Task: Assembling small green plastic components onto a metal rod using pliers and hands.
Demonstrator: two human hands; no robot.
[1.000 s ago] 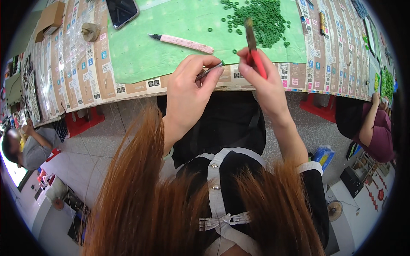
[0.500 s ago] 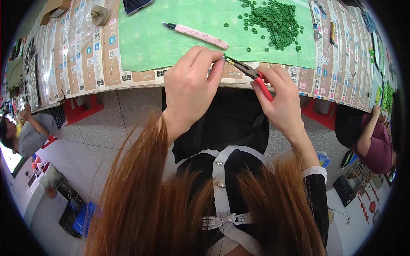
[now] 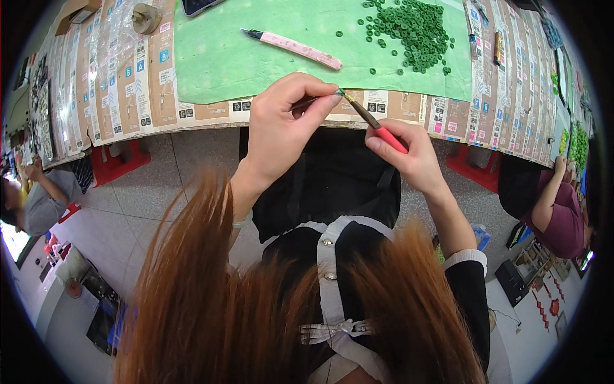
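My left hand is closed, thumb and index finger pinching a small green piece whose exact kind is too small to tell. A pair of red-handled pliers is in my right hand, with its narrow dark jaws pointing up and left. The jaw tips meet the green piece at my left fingertips. Whether the jaws grip it I cannot tell. Both hands are over the near edge of the table. Beyond them, a pink-handled craft knife lies on a green sheet.
Many small green rings are heaped at the sheet's far right, several scattered beside them. A phone and a round stone-like block are at the far left. Red stools stand below the table. Other people sit on both sides.
The pliers have turned so their handles look lined up edge-on, and my right hand has moved slightly down. My left fingers still pinch the green piece, now slightly lower.
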